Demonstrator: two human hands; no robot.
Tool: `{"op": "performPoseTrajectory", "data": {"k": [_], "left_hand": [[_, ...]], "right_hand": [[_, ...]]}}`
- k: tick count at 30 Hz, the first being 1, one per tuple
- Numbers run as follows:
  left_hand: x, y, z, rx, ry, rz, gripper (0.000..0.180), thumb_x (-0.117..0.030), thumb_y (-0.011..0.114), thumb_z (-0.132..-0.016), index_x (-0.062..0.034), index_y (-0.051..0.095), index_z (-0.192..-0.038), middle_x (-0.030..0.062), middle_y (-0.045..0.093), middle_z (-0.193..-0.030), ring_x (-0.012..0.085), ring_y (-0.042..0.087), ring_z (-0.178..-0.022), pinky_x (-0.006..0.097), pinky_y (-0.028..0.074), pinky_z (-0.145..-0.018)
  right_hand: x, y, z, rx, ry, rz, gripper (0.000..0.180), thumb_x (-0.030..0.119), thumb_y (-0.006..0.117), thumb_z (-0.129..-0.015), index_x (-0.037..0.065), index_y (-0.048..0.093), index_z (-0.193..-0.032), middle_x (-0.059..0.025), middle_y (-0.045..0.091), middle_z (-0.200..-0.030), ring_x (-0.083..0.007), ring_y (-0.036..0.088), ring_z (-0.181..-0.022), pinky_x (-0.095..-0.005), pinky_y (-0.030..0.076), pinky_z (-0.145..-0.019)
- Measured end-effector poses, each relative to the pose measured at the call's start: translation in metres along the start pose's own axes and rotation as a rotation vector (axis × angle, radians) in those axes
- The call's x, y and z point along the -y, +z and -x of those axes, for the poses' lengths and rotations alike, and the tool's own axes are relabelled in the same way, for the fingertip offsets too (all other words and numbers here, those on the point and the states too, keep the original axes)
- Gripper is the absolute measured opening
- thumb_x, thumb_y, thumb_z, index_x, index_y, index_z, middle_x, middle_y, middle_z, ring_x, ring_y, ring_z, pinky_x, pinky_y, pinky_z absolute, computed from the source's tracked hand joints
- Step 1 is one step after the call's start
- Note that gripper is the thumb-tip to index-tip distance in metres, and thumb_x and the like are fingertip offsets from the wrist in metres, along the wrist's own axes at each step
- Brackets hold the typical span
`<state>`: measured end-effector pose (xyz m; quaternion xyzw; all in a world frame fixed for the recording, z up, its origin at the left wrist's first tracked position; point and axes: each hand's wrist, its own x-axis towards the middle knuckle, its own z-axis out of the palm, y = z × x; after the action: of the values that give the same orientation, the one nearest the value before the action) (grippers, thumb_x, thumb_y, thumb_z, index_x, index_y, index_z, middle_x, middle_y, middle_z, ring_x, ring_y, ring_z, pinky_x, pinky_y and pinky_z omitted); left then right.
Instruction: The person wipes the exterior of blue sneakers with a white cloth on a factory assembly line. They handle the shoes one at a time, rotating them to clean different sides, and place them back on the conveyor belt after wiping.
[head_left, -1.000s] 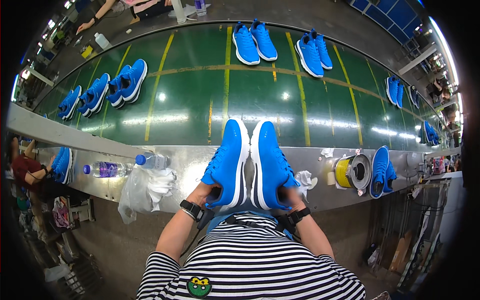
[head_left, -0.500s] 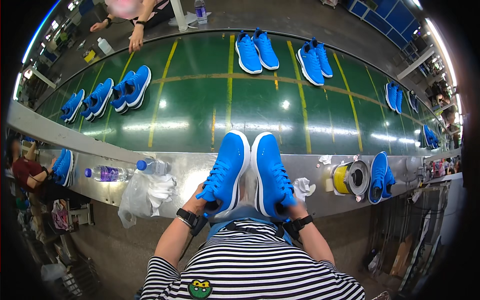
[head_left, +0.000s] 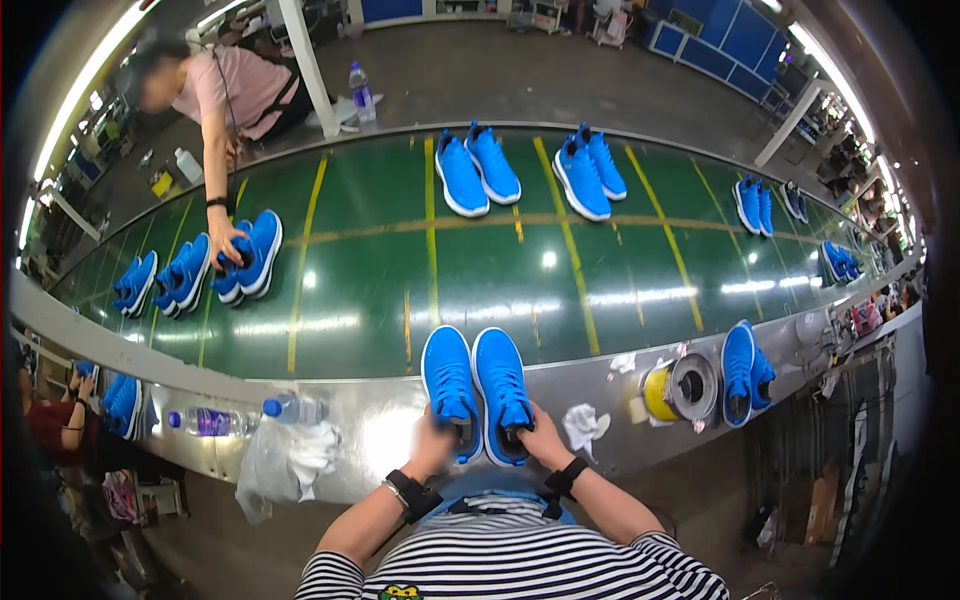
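Shoes now farther forward, toes toward belt.

Shoe pair on ledge, bottles left, tape roll right

A green conveyor belt with yellow lines carries pairs of blue shoes; along its near edge a steel ledge holds another blue pair, two plastic bottles, a yellow tape roll, white rags
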<state>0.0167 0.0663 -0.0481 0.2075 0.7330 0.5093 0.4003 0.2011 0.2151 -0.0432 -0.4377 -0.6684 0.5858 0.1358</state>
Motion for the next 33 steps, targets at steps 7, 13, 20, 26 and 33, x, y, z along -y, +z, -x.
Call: {"op": "performPoseTrajectory", "data": {"k": [7, 13, 20, 26, 33], "left_hand": [[-0.101, 0.049, -0.135, 0.129, 0.193, 0.161, 0.065, -0.018, 0.063, -0.074, -0.0019, 0.037, -0.131, 0.0218, 0.054, -0.117, 0.0326, 0.053, -0.110, 0.040, 0.041, -0.096], [-0.103, 0.078, -0.192, 0.344, 0.181, -0.614, 0.075, -0.034, 0.058, -0.080, -0.0112, 0.026, -0.144, 0.0323, 0.025, -0.142, 0.0418, 0.028, -0.133, 0.043, 0.029, -0.108], [-0.091, -0.015, -0.077, 0.374, 0.249, -0.603, 0.060, -0.029, 0.056, -0.086, 0.0002, 0.038, -0.135, 0.0258, 0.049, -0.126, 0.0365, 0.049, -0.116, 0.040, 0.038, -0.100], [-0.021, -0.091, 0.091, 0.201, -0.084, -0.367, 0.052, -0.028, 0.054, -0.087, -0.0033, 0.044, -0.132, 0.0197, 0.058, -0.118, 0.0312, 0.058, -0.104, 0.036, 0.045, -0.091], [-0.030, -0.176, 0.160, 0.091, -0.196, -0.185, 0.052, -0.027, 0.057, -0.090, -0.0011, 0.043, -0.133, 0.0141, 0.057, -0.119, 0.0199, 0.056, -0.105, 0.031, 0.045, -0.090]], "right_hand": [[0.038, -0.083, -0.138, -0.015, -0.125, -0.191, 0.067, 0.008, 0.058, -0.080, 0.002, 0.030, -0.140, -0.0161, 0.051, -0.122, -0.0234, 0.051, -0.109, -0.0328, 0.041, -0.094], [0.012, -0.074, -0.206, -0.111, -0.364, 0.413, 0.071, 0.018, 0.066, -0.078, 0.000, 0.031, -0.138, -0.0266, 0.042, -0.131, -0.0386, 0.040, -0.122, -0.0417, 0.029, -0.105], [0.125, -0.076, -0.145, -0.267, -0.441, -0.036, 0.049, 0.014, 0.067, -0.080, 0.000, 0.050, -0.124, -0.0174, 0.055, -0.110, -0.0267, 0.052, -0.101, -0.0356, 0.040, -0.090], [0.344, -0.037, -0.001, 0.388, -1.242, -0.714, 0.021, 0.026, 0.065, -0.086, 0.010, 0.064, -0.099, 0.0009, 0.051, -0.079, -0.0111, 0.041, -0.072, -0.0274, 0.032, -0.067], [0.426, 0.020, 0.089, 0.799, -1.199, -0.842, 0.012, 0.026, 0.061, -0.086, 0.016, 0.067, -0.088, 0.0036, 0.059, -0.081, -0.0123, 0.047, -0.076, -0.0293, 0.034, -0.073]]}}
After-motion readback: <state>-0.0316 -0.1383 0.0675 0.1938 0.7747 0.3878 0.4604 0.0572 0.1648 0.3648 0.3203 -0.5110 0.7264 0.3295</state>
